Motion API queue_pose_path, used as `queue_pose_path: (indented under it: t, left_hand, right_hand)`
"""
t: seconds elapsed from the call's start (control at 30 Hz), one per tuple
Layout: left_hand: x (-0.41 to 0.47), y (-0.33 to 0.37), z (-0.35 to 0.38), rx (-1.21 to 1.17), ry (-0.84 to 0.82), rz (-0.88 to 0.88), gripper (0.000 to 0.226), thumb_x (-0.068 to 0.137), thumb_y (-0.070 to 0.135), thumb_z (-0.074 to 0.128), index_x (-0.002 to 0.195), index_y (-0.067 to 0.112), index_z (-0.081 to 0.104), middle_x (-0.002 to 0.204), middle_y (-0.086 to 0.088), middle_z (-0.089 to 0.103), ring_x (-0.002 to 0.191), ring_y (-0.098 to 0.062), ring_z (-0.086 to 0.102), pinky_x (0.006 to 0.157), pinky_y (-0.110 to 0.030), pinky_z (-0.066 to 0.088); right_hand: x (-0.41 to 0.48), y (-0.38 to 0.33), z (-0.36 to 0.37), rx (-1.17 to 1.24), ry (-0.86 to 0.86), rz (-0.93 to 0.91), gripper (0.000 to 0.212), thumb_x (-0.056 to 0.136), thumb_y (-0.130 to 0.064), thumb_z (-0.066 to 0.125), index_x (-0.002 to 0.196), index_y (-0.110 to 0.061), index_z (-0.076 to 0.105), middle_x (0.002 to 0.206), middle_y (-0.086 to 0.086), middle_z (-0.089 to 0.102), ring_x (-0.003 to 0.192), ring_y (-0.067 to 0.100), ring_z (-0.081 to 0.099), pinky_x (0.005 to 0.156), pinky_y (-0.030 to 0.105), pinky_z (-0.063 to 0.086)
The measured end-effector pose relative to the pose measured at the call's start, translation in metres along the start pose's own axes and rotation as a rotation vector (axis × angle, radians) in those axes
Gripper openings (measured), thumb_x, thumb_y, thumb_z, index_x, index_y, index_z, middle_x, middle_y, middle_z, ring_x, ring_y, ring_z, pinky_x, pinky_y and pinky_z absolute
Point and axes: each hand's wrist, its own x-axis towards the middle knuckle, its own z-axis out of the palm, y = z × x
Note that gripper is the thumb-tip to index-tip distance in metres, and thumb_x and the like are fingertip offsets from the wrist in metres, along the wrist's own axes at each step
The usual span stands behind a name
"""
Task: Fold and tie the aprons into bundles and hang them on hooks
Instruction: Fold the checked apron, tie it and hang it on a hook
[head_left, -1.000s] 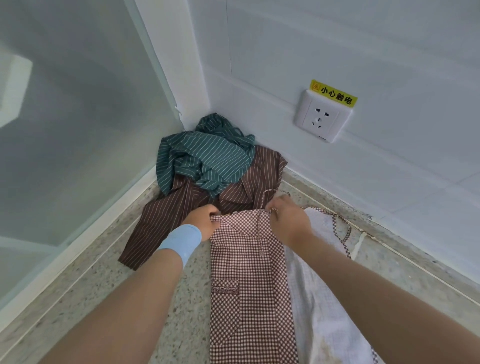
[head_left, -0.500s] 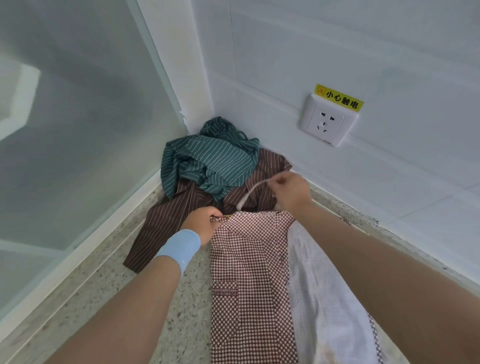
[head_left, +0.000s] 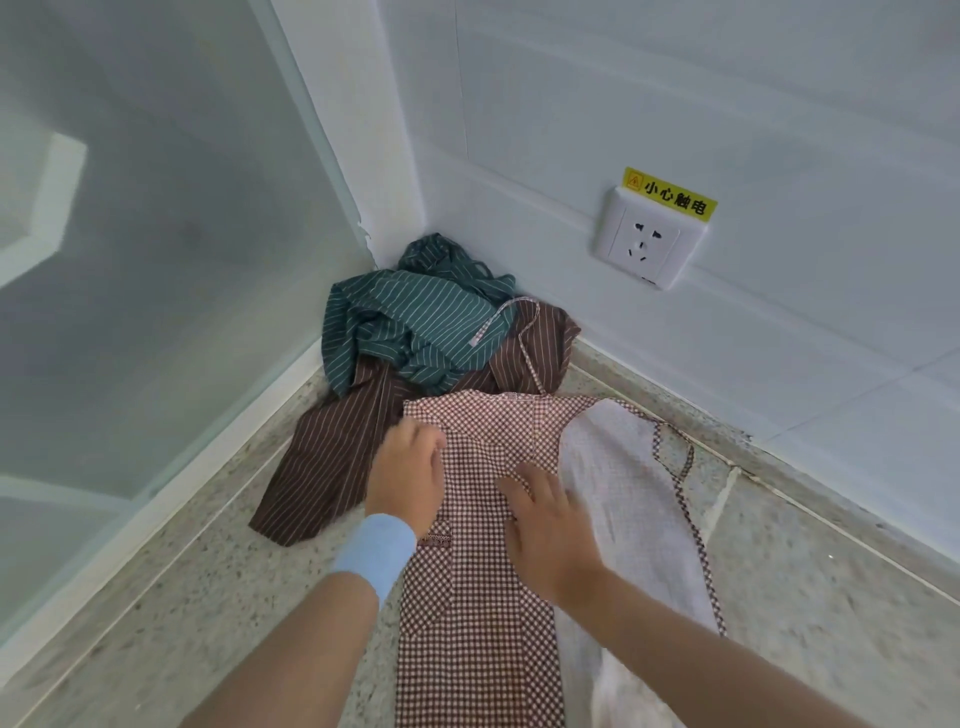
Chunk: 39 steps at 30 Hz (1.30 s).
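On checked apron (head_left: 483, 597): both hands now flat, grips released; right hand (head_left: 550, 535) dropped strap (head_left: 519, 332), left hand (head_left: 408, 475) let go of corner

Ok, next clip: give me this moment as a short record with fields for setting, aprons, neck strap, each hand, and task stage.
setting: speckled stone counter in a wall corner, wall socket above
aprons: checked apron flat in front; green striped apron crumpled on brown striped apron in the corner
neck strap: checked strap lies over the corner pile
left hand: flat on the checked apron's left top edge, blue wristband
right hand: palm down, fingers spread on the checked apron
task stage: laying flat; not tied, no hooks in view
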Motion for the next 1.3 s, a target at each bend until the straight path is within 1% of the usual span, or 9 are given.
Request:
queue_pose_path:
  t: [0.13, 0.27, 0.43, 0.53, 0.7, 0.77, 1.0, 1.13, 1.3]
  left_hand:
    - [-0.067, -0.022, 0.024, 0.163, -0.307, 0.159, 0.042, 0.094, 0.041, 0.046, 0.13, 0.021, 0.055, 0.138, 0.0, 0.05, 0.125, -0.02, 0.048, 0.104, -0.041, 0.047]
    - [-0.096, -0.048, 0.022, 0.302, -0.492, 0.069, 0.076, 0.089, 0.063, 0.007, 0.155, 0.027, -0.003, 0.162, 0.001, -0.015, 0.151, -0.021, -0.011, 0.123, -0.046, 0.002]
    - [-0.133, -0.014, -0.006, 0.221, -0.272, 0.072, 0.05, 0.093, 0.042, 0.035, 0.13, 0.017, 0.056, 0.14, -0.004, 0.049, 0.129, -0.026, 0.048, 0.107, -0.044, 0.041]
    - [-0.184, -0.006, 0.005, 0.178, -0.401, 0.148, 0.05, 0.089, 0.048, 0.043, 0.126, 0.018, 0.058, 0.135, -0.002, 0.049, 0.124, -0.025, 0.052, 0.102, -0.042, 0.046]
    - [-0.212, -0.018, 0.016, 0.301, -0.589, 0.115, 0.094, 0.086, 0.071, 0.039, 0.156, 0.02, 0.003, 0.165, -0.008, -0.006, 0.15, -0.024, -0.008, 0.116, -0.043, -0.013]
    - [-0.201, -0.008, 0.007, 0.329, -0.641, 0.073, 0.095, 0.09, 0.066, 0.04, 0.153, 0.022, -0.015, 0.159, -0.004, -0.029, 0.147, -0.024, -0.026, 0.114, -0.047, -0.025]
    - [-0.208, 0.054, -0.007, 0.185, -0.497, 0.249, 0.041, 0.094, 0.028, 0.048, 0.135, 0.028, 0.046, 0.138, 0.005, 0.039, 0.128, -0.019, 0.036, 0.107, -0.033, 0.035]
    - [-0.231, 0.086, 0.009, 0.217, -0.655, 0.304, 0.049, 0.092, 0.031, 0.052, 0.139, 0.026, 0.04, 0.138, 0.001, 0.034, 0.124, -0.021, 0.033, 0.099, -0.035, 0.042]
    - [-0.238, 0.096, 0.015, 0.26, -0.702, 0.227, 0.055, 0.091, 0.034, 0.053, 0.143, 0.026, 0.035, 0.143, -0.001, 0.028, 0.131, -0.024, 0.027, 0.103, -0.038, 0.042]
  right_hand:
    - [-0.015, 0.002, 0.015, -0.168, -0.239, 0.001, 0.071, 0.098, -0.046, 0.028, 0.159, -0.022, 0.0, 0.166, 0.007, -0.013, 0.153, 0.027, -0.012, 0.124, 0.051, 0.002]
    - [-0.023, -0.001, 0.009, -0.199, -0.241, -0.002, 0.069, 0.098, -0.043, 0.03, 0.159, -0.021, 0.008, 0.166, 0.012, -0.004, 0.153, 0.031, -0.004, 0.124, 0.053, 0.004]
    - [-0.084, -0.02, 0.017, -0.27, -0.16, 0.004, 0.055, 0.09, -0.034, 0.042, 0.143, -0.016, 0.045, 0.151, 0.02, 0.041, 0.134, 0.039, 0.044, 0.102, 0.053, 0.044]
    - [-0.123, -0.032, 0.026, -0.221, -0.222, 0.112, 0.057, 0.089, -0.036, 0.045, 0.141, -0.014, 0.045, 0.144, 0.019, 0.046, 0.124, 0.037, 0.051, 0.095, 0.051, 0.046]
    - [-0.128, -0.025, 0.022, -0.147, -0.385, 0.062, 0.075, 0.098, -0.045, 0.037, 0.159, -0.021, 0.0, 0.166, 0.009, -0.009, 0.153, 0.032, -0.006, 0.123, 0.05, 0.002]
    - [-0.124, -0.023, 0.008, -0.048, -0.372, 0.078, 0.075, 0.099, -0.037, 0.042, 0.159, -0.025, -0.001, 0.167, 0.003, -0.01, 0.153, 0.025, -0.006, 0.125, 0.043, 0.003]
    - [-0.198, 0.007, -0.016, -0.098, -0.056, 0.455, 0.048, 0.099, -0.024, 0.04, 0.146, -0.021, 0.037, 0.142, 0.005, 0.042, 0.122, 0.024, 0.048, 0.097, 0.035, 0.045]
    - [-0.25, 0.045, -0.01, -0.119, -0.135, 0.855, 0.051, 0.099, -0.046, 0.044, 0.14, -0.016, 0.036, 0.135, 0.007, 0.045, 0.12, 0.026, 0.052, 0.092, 0.04, 0.047]
    - [-0.279, 0.07, -0.003, -0.127, -0.12, 0.849, 0.039, 0.1, -0.038, 0.049, 0.131, -0.014, 0.048, 0.125, 0.006, 0.051, 0.111, 0.026, 0.057, 0.084, 0.036, 0.046]
